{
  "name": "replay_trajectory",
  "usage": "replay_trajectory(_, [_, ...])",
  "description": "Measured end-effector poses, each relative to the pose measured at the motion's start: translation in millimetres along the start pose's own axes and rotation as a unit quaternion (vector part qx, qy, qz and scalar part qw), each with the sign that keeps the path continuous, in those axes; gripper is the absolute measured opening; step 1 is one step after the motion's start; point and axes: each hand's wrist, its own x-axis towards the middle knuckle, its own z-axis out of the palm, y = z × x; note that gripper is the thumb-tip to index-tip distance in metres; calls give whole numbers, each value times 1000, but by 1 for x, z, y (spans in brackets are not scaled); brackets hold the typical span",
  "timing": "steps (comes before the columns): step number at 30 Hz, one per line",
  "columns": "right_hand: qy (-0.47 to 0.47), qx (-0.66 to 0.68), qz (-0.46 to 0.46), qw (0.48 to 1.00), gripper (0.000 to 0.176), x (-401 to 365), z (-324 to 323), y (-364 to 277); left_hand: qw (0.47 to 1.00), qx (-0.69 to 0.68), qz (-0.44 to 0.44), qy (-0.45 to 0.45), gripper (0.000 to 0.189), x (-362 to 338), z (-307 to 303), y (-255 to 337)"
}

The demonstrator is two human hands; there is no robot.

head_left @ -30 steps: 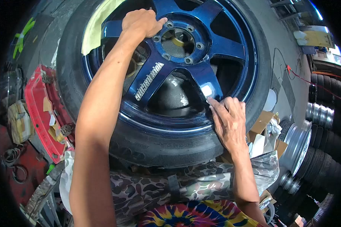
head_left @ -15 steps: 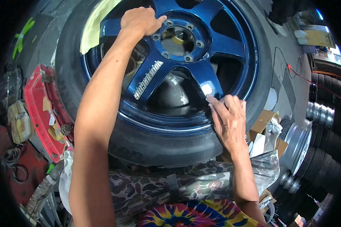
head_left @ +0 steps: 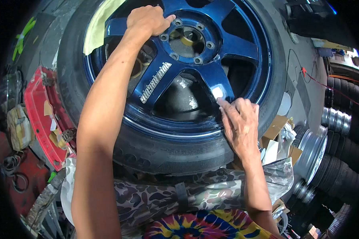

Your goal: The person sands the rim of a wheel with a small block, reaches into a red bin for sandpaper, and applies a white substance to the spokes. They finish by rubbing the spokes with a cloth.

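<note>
A blue wheel rim (head_left: 240,48) with a black tyre (head_left: 179,157) around it lies face up in front of me, white lettering on one spoke. My left hand (head_left: 145,19) is closed over a spoke at the upper left, its thumb reaching to the lug holes by the hub. Pale yellow masking paper (head_left: 95,38) covers the rim's edge to the left of that hand. At the outer end of the lower right spoke is my right hand (head_left: 240,123), its index fingertip pressed to the paint and the other fingers bent. Whatever may be under those fingertips is too small to make out.
A red panel (head_left: 42,117) stands at the left. Cardboard and papers (head_left: 273,137) lie to the right, beside a bare silver rim (head_left: 312,149) and stacked tyres (head_left: 343,139). A person in dark clothing (head_left: 317,24) is at the upper right.
Both hands stay in nearly the same spots; the right fingertip has shifted only slightly. The person in dark clothing at the upper right has moved further into view.
</note>
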Motion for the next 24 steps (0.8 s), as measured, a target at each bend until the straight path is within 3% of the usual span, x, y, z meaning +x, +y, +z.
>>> replay_trajectory(8, [8,0,12,1000,38,1,4,0,1000,2,7,2,71,-4,-8,4])
replay_trajectory(10, [21,-14,12,1000,39,4,6,4,995,-3,-26,-95,65,-15,-35,19])
replay_trajectory(13, [7,16,9,1000,38,0,6,-4,999,11,-8,-32,71,-13,-24,14])
replay_trajectory(24, [6,3,-3,1000,38,0,3,-1,998,-1,-20,-54,71,-12,-26,14])
